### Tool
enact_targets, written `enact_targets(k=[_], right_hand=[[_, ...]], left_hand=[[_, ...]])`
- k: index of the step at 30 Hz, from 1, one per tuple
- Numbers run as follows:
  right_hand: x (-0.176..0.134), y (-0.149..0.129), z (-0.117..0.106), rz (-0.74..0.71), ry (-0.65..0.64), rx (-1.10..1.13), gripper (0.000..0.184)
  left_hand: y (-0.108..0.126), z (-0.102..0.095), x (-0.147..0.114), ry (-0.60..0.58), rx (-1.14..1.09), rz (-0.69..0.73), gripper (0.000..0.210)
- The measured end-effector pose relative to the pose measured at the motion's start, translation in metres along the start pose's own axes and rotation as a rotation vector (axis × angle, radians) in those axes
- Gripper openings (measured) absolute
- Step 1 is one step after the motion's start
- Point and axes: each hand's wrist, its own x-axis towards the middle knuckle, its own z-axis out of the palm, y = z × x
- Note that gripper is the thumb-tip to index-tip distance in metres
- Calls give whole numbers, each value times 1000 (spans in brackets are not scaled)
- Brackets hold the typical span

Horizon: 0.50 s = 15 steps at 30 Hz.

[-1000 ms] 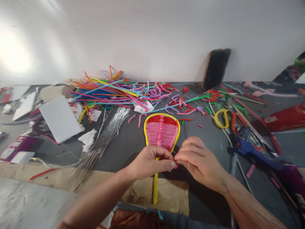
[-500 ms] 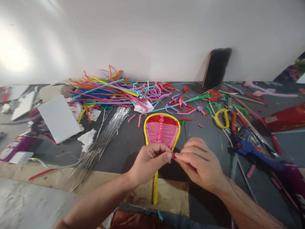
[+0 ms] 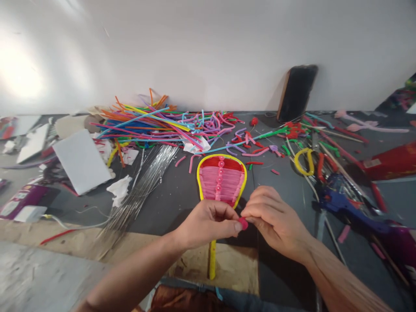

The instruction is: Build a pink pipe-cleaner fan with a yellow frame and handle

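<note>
My left hand (image 3: 206,223) is closed in a pinch on a small, deep pink pipe cleaner coil (image 3: 243,223). The fingertips of my right hand (image 3: 276,221) are pressed together at the coil's right edge, gripping it. Beneath my hands lies a fan-shaped piece (image 3: 208,178) with a yellow pipe cleaner rim, pink and red rows inside and a line of small pink coils down its middle. Its yellow handle (image 3: 212,262) points toward me, and my left hand hides where handle and fan meet.
Coloured pipe cleaners (image 3: 146,121) are heaped by the wall, with cut pieces (image 3: 247,138) beside them. Metal wires (image 3: 146,186) and a white box (image 3: 81,162) lie left. At right are a phone (image 3: 297,93), yellow-handled scissors (image 3: 304,161) and a blue glue gun (image 3: 344,199).
Both hands have shifted slightly down and right with the coil. The coil is turned, showing more of its round face. The fan-shaped piece stays in place.
</note>
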Motion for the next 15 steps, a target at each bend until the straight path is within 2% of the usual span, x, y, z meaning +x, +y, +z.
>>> enact_targets(k=[7,15], right_hand=[[1,-1,3,-23,15,-18,12],[4,-5,4,-32,62,-80,16]], left_hand=[[1,1,2,18,3,-18,29],[-9,2,4,136,-81,93,21]])
